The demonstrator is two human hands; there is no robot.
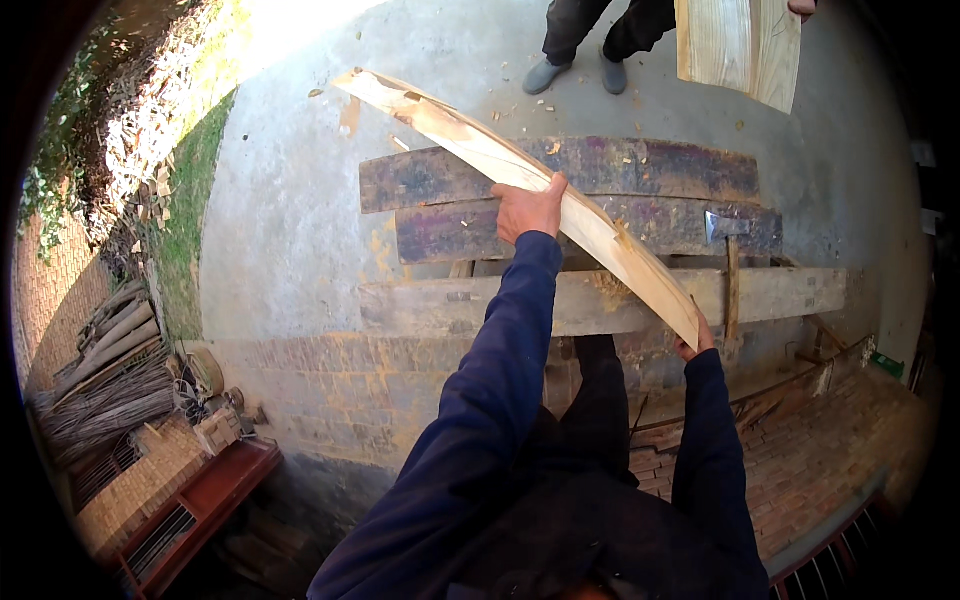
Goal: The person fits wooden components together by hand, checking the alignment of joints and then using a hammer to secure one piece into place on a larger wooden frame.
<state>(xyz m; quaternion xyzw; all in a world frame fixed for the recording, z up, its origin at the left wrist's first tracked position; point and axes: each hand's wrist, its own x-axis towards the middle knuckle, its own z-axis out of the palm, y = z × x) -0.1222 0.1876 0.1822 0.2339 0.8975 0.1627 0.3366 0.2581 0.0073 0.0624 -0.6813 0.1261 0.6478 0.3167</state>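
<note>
We hold a long, split slab of pale wood (pixel 600 236) across the middle of our view, its far end near 11 o'clock and its near end just past 3. Our left hand (pixel 530 208), toward 1 o'clock, is clamped on its edge; our right hand (pixel 692 342) is closed on the near end, partly hidden by the wood. The slab tapers, with smooth cream faces and ragged, splintered edges.

Beneath it lie 3 long planks: 2 dark planks (pixel 680 168), stained and scuffed with purplish patches, and nearer us 1 greyish plank (pixel 430 308), worn and dusty. We cannot tell whether the slab touches them. Between 2 and 3 o'clock rests an axe (pixel 731 262), its metal head bright, its wooden handle straight.

Around them spreads a smooth grey concrete floor (pixel 280 180), sunlit toward 11 o'clock and sprinkled with chips. Near 1 o'clock another person (pixel 575 30) stands in dark trousers and grey shoes; toward 1:30 a hand (pixel 803 6) grips a broad, streaky-grained board (pixel 745 45).

Between 9 and 10 o'clock runs a strip of grass (pixel 185 240), beside a loose heap of wood pieces (pixel 125 140). Between 8 and 9 lie stacked branches (pixel 115 370), rough and round. Near 8 sits a red metal frame (pixel 215 495); near 4, brick paving (pixel 840 460).
</note>
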